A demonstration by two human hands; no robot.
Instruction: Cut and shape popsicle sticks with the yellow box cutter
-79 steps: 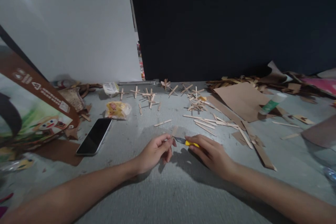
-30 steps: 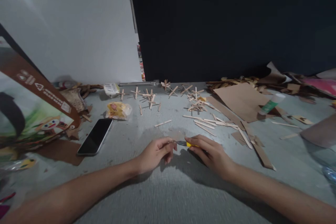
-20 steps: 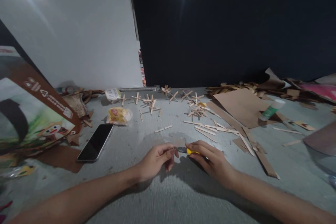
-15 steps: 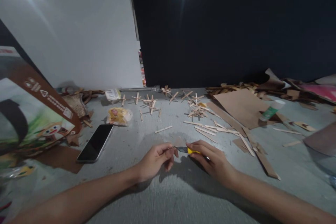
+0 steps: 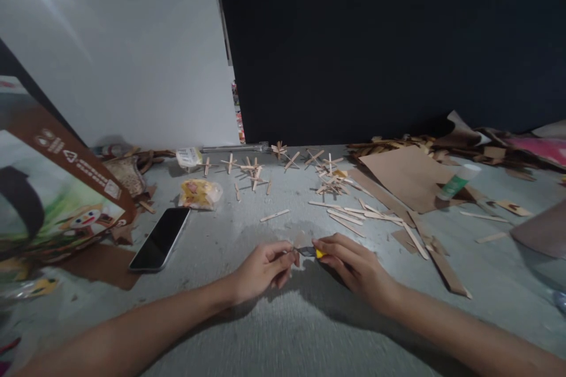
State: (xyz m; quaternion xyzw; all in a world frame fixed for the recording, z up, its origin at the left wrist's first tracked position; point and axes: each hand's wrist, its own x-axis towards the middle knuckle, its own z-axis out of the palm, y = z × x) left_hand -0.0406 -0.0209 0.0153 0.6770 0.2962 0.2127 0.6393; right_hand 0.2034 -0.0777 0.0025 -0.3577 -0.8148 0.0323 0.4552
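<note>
My left hand (image 5: 267,265) is closed in a pinch on a short piece of wooden craft stick (image 5: 299,239), whose pale end shows blurred past the fingertips. My right hand (image 5: 356,265) grips a yellow utility knife (image 5: 319,253). Its dark blade points left and meets the stick at my left fingertips. Beyond the hands lies a single craft stick (image 5: 275,215), with a spread of loose craft sticks (image 5: 347,215) to its right. Farther back are several crossed-stick pieces (image 5: 255,174) and a small heap of them (image 5: 332,182).
A black phone (image 5: 161,240), a yellow snack packet (image 5: 198,194) and a printed carton (image 5: 66,188) are on the left. To the right lie brown cardboard (image 5: 404,178), a cardboard strip (image 5: 442,262) and a green-and-white glue stick (image 5: 458,182). White and black panels rise behind.
The view has tilted up a little, then partly back. The stick piece has turned in my left fingertips, and the blade has shifted slightly against it. Both hands keep their holds.
</note>
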